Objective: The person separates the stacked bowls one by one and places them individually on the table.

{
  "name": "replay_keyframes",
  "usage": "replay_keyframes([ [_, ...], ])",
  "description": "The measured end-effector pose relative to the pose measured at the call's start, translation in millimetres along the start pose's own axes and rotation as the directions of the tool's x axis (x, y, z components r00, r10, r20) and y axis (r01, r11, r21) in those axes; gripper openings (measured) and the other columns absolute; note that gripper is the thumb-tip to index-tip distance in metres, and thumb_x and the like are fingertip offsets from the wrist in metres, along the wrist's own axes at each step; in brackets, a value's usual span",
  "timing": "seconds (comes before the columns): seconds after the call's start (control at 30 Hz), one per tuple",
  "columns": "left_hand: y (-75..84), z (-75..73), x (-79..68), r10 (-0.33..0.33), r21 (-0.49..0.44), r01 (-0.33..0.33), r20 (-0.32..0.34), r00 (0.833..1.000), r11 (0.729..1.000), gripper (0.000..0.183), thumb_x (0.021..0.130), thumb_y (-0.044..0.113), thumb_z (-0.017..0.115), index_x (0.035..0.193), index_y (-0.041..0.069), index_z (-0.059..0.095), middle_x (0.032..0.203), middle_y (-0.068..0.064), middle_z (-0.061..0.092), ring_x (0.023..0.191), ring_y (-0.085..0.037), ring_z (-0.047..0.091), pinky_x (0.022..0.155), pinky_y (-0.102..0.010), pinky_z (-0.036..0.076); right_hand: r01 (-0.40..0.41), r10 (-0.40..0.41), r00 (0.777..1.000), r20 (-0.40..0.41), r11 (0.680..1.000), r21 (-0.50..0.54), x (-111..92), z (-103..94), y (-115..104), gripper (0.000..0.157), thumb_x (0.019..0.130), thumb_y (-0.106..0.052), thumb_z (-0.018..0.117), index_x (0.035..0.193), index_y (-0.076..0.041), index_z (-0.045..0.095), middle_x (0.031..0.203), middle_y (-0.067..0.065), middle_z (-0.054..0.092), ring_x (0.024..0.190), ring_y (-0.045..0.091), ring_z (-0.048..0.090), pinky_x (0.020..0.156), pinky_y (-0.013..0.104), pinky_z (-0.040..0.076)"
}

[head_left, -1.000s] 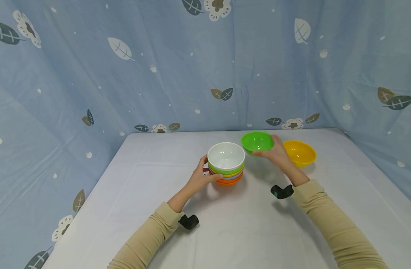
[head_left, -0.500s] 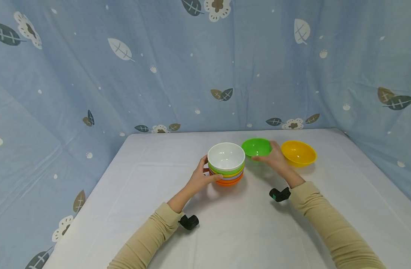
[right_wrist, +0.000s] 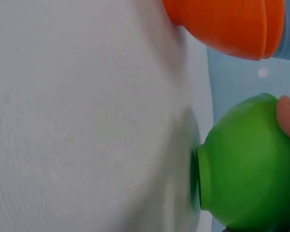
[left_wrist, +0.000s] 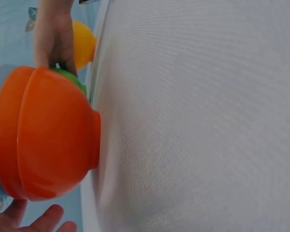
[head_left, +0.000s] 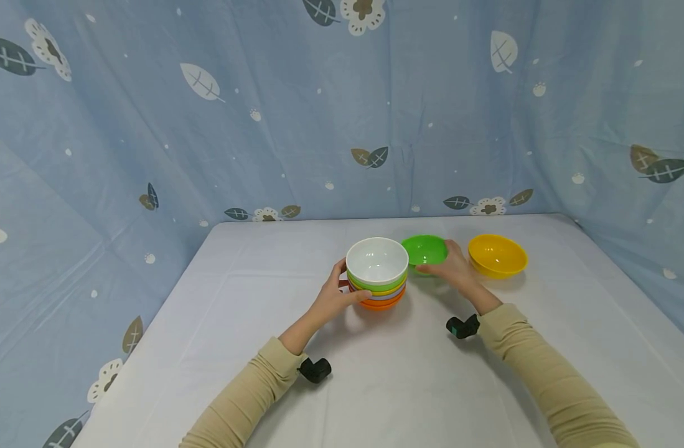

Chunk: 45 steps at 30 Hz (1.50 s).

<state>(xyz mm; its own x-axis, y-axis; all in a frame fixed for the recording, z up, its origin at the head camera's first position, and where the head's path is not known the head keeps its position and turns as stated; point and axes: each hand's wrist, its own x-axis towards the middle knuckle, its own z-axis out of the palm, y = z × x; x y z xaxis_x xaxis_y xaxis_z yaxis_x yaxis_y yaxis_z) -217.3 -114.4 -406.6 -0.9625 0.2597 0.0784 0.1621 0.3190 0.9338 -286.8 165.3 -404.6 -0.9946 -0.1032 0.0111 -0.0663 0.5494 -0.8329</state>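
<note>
A stack of nested bowls [head_left: 377,264] stands upright mid-table, a white one on top and orange ones at the bottom. My left hand [head_left: 332,295] holds its left side, thumb along the front and fingers round the back. To the stack's right, my right hand [head_left: 451,266] grips a green bowl [head_left: 422,250] by its right side, thumb at the near side. In the right wrist view the foot of that bowl [right_wrist: 246,169] is very close to the cloth; whether it touches I cannot tell. Orange bowls [left_wrist: 55,135] fill the left of the left wrist view.
A yellow bowl [head_left: 497,255] stands upright on the white tablecloth [head_left: 375,386], right of my right hand. Behind the table hangs a blue curtain [head_left: 319,112] with leaves and flowers. A black wrist device [head_left: 315,370] sits at my left cuff, another [head_left: 463,326] at my right.
My right hand has brought the green bowl down and slightly left, toward the near side and the stack. More of the yellow bowl now shows. My left hand and the stack stay put.
</note>
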Motion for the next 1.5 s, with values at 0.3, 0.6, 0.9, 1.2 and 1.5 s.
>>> replay_keyframes([
  [0.3,-3.7,0.7,1.8,0.012,-0.001,-0.012,0.001,1.0,1.0,0.096,0.073,0.048,0.072,0.146,0.017,0.017,0.144,-0.007,0.03,0.114,-0.026,0.045,0.089,-0.043,0.044,0.03,-0.023,0.997,0.077,0.996,-0.082,1.3,-6.2,8.0,0.103,0.072,-0.031,0.076,0.142,0.007,0.012,0.141,0.031,0.02,0.126,0.043,0.028,0.104,0.057,0.025],
  [0.6,-3.6,0.6,2.2,-0.003,0.003,0.003,-0.009,1.0,1.0,0.097,0.072,0.049,0.072,0.146,0.017,0.017,0.144,-0.006,0.03,0.113,-0.026,0.045,0.089,-0.042,0.044,0.136,-0.12,0.988,0.098,0.975,-0.174,-3.3,-10.3,5.4,0.095,0.071,-0.025,0.078,0.14,0.006,0.021,0.134,0.03,0.029,0.12,0.043,0.033,0.101,0.06,0.025],
  [0.9,-3.7,0.2,2.1,-0.003,0.008,0.003,-0.007,1.0,1.0,0.097,0.072,0.049,0.072,0.146,0.017,0.017,0.144,-0.007,0.03,0.112,-0.026,0.045,0.088,-0.041,0.045,0.135,-0.118,0.99,0.08,0.959,-0.25,-10.2,-15.6,-2.2,0.097,0.072,-0.027,0.077,0.139,0.012,0.019,0.142,0.036,0.016,0.127,0.051,0.021,0.102,0.063,0.02],
  [1.2,0.5,-0.9,0.9,-0.004,0.01,0.004,0.006,1.0,1.0,0.095,0.075,0.044,0.072,0.146,0.016,0.016,0.144,-0.008,0.029,0.113,-0.026,0.045,0.088,-0.041,0.045,0.228,-0.222,0.974,0.052,0.947,-0.228,-29.5,-13.4,-24.2,0.091,0.074,-0.026,0.075,0.139,0.011,0.024,0.142,0.032,0.025,0.128,0.047,0.026,0.102,0.059,0.025],
  [1.5,0.7,-1.6,2.8,0.001,0.0,-0.001,0.025,1.0,1.0,0.094,0.078,0.034,0.071,0.147,0.014,0.011,0.146,-0.012,0.025,0.115,-0.029,0.044,0.088,-0.042,0.045,0.246,-0.236,0.966,0.11,0.965,-0.092,-41.5,-2.0,-36.1,0.082,0.08,-0.028,0.071,0.14,0.006,0.026,0.143,0.027,0.028,0.128,0.044,0.03,0.103,0.053,0.029],
])
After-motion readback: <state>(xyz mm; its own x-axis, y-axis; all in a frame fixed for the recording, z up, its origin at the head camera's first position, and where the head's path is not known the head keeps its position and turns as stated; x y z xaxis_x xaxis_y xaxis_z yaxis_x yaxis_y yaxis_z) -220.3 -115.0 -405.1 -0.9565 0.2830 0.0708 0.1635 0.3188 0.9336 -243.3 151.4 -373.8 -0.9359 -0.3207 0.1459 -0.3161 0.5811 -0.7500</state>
